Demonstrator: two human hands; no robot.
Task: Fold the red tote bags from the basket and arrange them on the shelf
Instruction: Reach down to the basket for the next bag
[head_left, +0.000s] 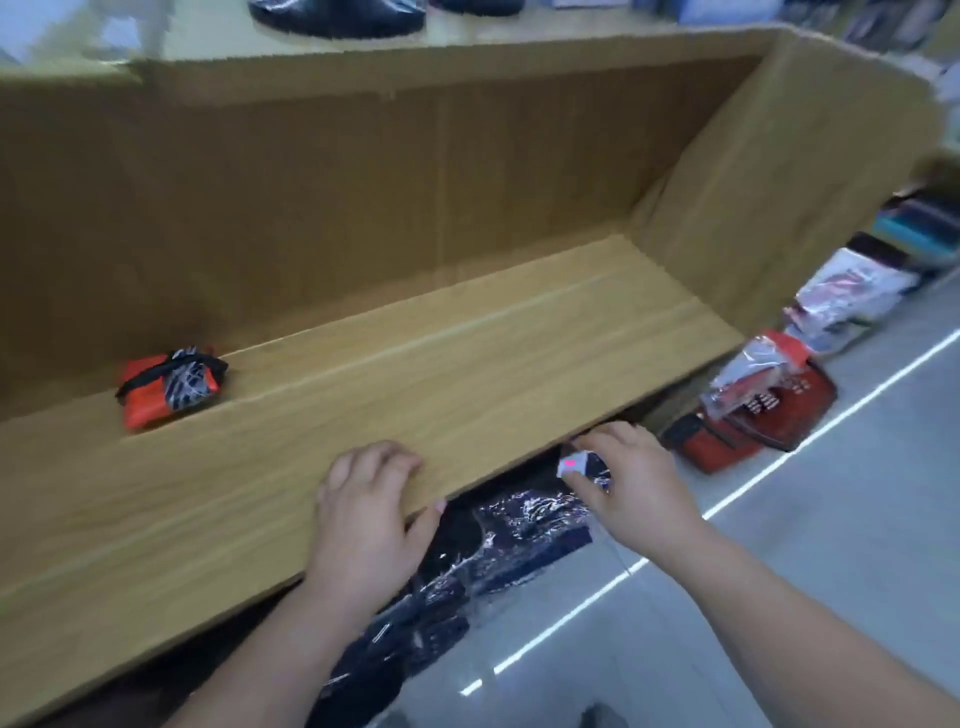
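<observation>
Both forearms bare, reaching forward. Left hand (363, 499) palm down, fingers bent over the shelf edge (483, 467), thumb tucked beneath it. Right hand (636, 486) just beside, knuckles up, thumb and fingers pinching a small device (574, 462).

Folded red tote (169, 387) on shelf (467, 364)

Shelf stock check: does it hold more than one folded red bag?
No, only one folded red bag lies on the shelf, at left.

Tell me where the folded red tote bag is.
Head view: the folded red tote bag lies on the wooden shelf, far left, near its back panel, well apart from the left hand.
</observation>
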